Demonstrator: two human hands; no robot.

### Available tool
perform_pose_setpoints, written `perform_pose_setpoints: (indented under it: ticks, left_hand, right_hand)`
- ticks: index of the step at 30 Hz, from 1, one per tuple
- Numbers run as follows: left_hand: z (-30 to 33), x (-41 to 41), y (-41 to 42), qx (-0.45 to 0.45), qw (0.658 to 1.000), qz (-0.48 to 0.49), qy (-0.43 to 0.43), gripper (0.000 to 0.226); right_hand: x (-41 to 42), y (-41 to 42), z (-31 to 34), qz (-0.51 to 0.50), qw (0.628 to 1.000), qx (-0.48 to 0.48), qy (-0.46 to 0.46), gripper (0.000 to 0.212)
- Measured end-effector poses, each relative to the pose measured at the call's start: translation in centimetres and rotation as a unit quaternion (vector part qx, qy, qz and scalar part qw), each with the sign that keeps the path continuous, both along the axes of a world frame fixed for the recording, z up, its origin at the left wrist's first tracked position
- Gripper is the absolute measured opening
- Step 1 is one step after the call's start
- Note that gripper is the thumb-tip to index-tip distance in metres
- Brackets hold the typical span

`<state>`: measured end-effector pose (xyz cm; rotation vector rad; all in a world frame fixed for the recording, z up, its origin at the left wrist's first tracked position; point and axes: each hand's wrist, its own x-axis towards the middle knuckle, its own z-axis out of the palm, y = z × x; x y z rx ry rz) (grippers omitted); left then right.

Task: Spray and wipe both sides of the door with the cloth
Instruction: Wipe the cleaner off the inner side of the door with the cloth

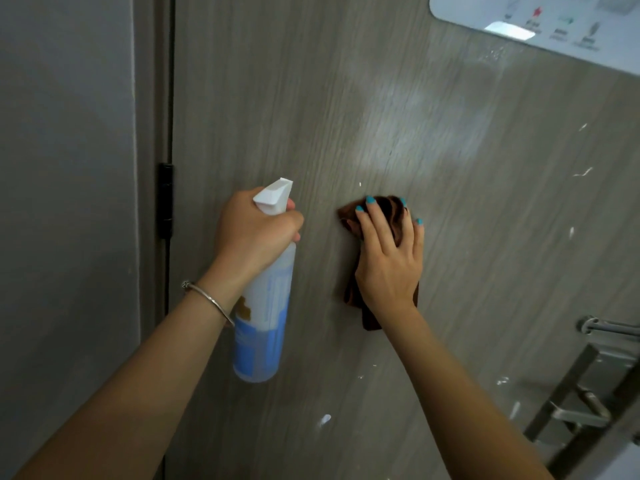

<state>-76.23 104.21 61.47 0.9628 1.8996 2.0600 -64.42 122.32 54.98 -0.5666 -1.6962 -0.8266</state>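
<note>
The door (346, 116) fills most of the view, grey-brown with a wood grain running up and down, and a pale, wet-looking sheen spreads across its upper middle. White flecks dot its right side and lower part. To the left stands a grey wall (65, 168), and between wall and door runs the frame with a black hinge (165, 200) at mid height. At the top right a white sign (554, 26) with small blurred symbols is fixed on the door. At the lower right is a metal handle (581, 414) on a long plate, with a metal fitting just above it at the right edge.

The bottle (263, 323), white with a blue label and a white spray head, hangs upright in front of the door, left of centre. The left hand (256, 233) grips its neck, fingers curled round just under the head; a thin bracelet (207, 299) sits on that wrist.

The cloth (377, 209), dark brown and bunched, lies flat against the door just right of the bottle. The right hand (388, 258) presses on it with fingers spread and straight; folds show past the fingertips and a tail hangs below the wrist.
</note>
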Motion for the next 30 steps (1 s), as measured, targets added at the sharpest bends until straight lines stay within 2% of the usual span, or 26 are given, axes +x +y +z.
perform_pose_setpoints:
  ticks: [4, 8, 10, 13, 16, 20, 23, 25, 30]
  left_hand:
    - [0.3, 0.4, 0.1, -0.005, 1.0, -0.005, -0.003, 0.013]
    - [0.5, 0.1, 0.0, -0.001, 1.0, -0.005, -0.003, 0.016]
    - [0.4, -0.1, -0.3, 0.006, 1.0, -0.01, -0.007, 0.017]
    - [0.1, -0.5, -0.9, 0.006, 1.0, -0.008, -0.008, 0.017]
    - [-0.3, -1.1, -1.4, -0.001, 1.0, -0.005, -0.008, 0.017]
    - [-0.6, -2.0, -1.1, -0.007, 1.0, 0.005, 0.002, 0.018]
    - [-0.6, -2.1, -0.5, -0.008, 1.0, -0.001, 0.005, 0.018]
    - [-0.7, -2.1, -0.2, -0.003, 1.0, 0.004, -0.001, 0.018]
    - [-1.3, -1.7, -0.7, -0.015, 1.0, 0.003, -0.006, 0.02]
  right_hand:
    - [-0.9, -0.1, 2.1, -0.006, 1.0, -0.001, 0.024, 0.048]
    - [0.1, 0.5, -0.4, -0.04, 0.998, -0.027, 0.027, 0.049]
    - [0.5, 0.5, -1.9, -0.068, 0.99, -0.088, 0.087, 0.048]
    - [0.0, 0.1, -2.5, -0.034, 0.964, -0.175, 0.198, 0.049]
    - [-0.8, 0.0, -0.6, -0.002, 0.956, -0.181, 0.231, 0.046]
    - [-1.3, 0.8, 3.0, 0.006, 0.979, -0.082, 0.186, 0.04]
    - [-1.2, 0.9, 2.9, 0.017, 0.996, 0.002, 0.091, 0.037]
    - [-1.2, 0.7, 2.4, 0.016, 0.998, 0.039, 0.042, 0.043]
    - [-0.8, -0.5, 1.9, 0.018, 1.0, 0.006, 0.013, 0.051]
